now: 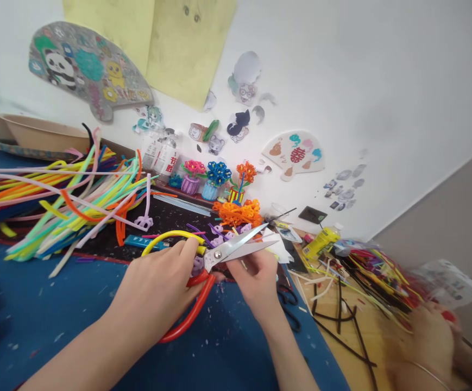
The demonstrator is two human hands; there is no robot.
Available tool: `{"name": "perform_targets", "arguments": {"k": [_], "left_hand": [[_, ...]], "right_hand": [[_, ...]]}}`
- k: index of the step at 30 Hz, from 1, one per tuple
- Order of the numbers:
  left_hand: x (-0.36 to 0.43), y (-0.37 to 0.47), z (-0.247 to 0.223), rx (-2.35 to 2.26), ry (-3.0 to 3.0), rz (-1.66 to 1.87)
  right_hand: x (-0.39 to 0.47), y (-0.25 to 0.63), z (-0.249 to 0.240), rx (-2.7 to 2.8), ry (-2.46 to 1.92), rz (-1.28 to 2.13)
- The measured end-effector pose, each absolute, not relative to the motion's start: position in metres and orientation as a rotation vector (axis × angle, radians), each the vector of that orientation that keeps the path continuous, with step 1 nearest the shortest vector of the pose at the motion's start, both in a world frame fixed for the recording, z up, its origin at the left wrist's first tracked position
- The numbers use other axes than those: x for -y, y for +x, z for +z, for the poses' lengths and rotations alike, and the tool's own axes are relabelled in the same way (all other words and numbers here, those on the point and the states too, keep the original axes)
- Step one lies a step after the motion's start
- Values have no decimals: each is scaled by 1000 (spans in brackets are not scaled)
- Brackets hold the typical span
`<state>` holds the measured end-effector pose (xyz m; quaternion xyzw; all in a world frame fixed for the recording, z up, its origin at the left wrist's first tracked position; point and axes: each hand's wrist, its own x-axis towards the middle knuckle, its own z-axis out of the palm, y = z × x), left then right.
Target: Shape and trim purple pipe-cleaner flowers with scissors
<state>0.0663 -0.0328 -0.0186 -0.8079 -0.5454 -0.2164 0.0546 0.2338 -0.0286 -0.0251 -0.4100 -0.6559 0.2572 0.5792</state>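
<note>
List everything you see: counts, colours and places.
Scissors: one pair, silver and red, centre
Craft stems: many, mixed colours, left
Black stems: several, right
Potted flowers: three, mixed colours, by wall
Craft pieces: uncountable, orange, behind scissors
Clear bottles: two, by wall
Yellow bottle: one, right
Fans: two, grey and white, on wall
Sheets: two, yellow, on wall
Cutouts: many, mixed, on wall
Bowl: one, beige, left
Bag: one, clear, far right
Tabletop: one, blue, foreground
Co-worker: one, blurred, lower right
Left hand: one, gripping scissors
Right hand: one, beside scissors

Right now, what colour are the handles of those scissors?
The scissor handles are bright red, showing best in the head view.
</note>
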Motion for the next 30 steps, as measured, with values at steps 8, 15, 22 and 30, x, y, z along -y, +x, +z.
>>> {"name": "perform_targets", "arguments": {"k": [8,15,22,30], "left_hand": [[34,66,-10,1828,-2526,-618],[34,66,-11,1863,-2559,-683],[36,67,-9,1863,-2529,-703],[35,67,-10,1877,-2579,-531]], "right_hand": [[26,242,-21,1480,-925,539],[24,243,-20,1392,-856,834],[20,241,-22,1318,-813,948],[22,237,-23,1310,-831,936]]}}
